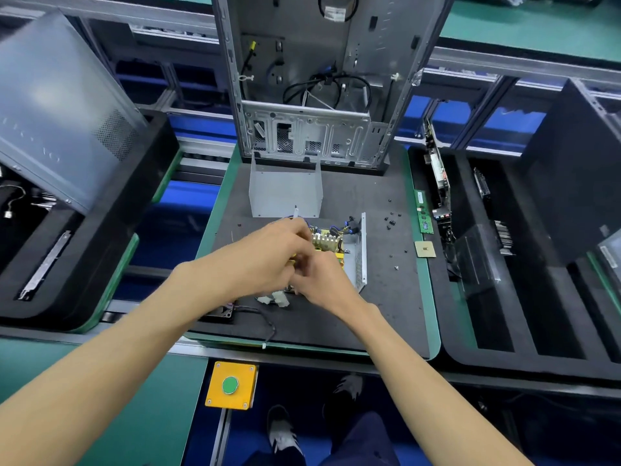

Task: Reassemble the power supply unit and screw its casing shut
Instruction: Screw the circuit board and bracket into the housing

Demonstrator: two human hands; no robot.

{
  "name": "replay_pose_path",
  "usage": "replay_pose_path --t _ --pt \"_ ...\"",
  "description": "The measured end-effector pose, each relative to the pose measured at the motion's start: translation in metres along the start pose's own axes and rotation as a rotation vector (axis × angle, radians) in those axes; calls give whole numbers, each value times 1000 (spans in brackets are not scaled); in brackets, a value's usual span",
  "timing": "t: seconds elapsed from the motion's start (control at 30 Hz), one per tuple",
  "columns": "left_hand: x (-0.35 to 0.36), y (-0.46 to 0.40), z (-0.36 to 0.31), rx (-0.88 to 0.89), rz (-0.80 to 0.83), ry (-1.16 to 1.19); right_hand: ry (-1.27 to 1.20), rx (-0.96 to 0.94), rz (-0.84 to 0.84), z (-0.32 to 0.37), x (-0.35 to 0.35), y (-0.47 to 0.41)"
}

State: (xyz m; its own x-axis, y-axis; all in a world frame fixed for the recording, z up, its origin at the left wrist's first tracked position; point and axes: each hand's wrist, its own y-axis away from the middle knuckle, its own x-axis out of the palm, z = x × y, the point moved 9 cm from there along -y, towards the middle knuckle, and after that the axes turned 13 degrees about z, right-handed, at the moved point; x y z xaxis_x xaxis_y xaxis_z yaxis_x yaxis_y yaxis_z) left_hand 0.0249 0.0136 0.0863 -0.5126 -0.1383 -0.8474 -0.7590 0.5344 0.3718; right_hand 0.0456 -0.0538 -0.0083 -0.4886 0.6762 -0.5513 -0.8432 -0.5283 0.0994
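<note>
The power supply's open base [360,260] lies on the black mat, its yellow circuit board [327,239] and coloured wires showing. Both hands are over it. My left hand [268,253] has its fingers curled round something on the board's left side; what it grips is hidden. My right hand [319,280] is curled over the board's near edge, fingertips meeting the left hand's. White connectors [279,299] lie just below the hands. The U-shaped grey cover [285,193] stands apart behind the unit. Several small black screws [391,222] are scattered to the right.
An open PC case [312,95] stands upright at the back of the mat. A small fan [223,311] with its cable lies at the near left. A RAM stick [424,213] and a CPU [425,249] lie at the right edge. Black foam trays flank both sides.
</note>
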Motion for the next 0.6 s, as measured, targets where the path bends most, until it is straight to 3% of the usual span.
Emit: replay_pose_path --t 0.17,0.37,0.5,0.6 --pt "-11 4 18 -244 -130 -178 -17 -56 18 1 3 1" --pt "0 -2 8 -67 10 -68 -25 44 61 -10 9 8" --pt "-17 5 17 -127 -166 62 -10 26 -27 -8 -4 16" --pt "-20 6 30 -182 -300 235 -47 5 -220 -3 -36 31"
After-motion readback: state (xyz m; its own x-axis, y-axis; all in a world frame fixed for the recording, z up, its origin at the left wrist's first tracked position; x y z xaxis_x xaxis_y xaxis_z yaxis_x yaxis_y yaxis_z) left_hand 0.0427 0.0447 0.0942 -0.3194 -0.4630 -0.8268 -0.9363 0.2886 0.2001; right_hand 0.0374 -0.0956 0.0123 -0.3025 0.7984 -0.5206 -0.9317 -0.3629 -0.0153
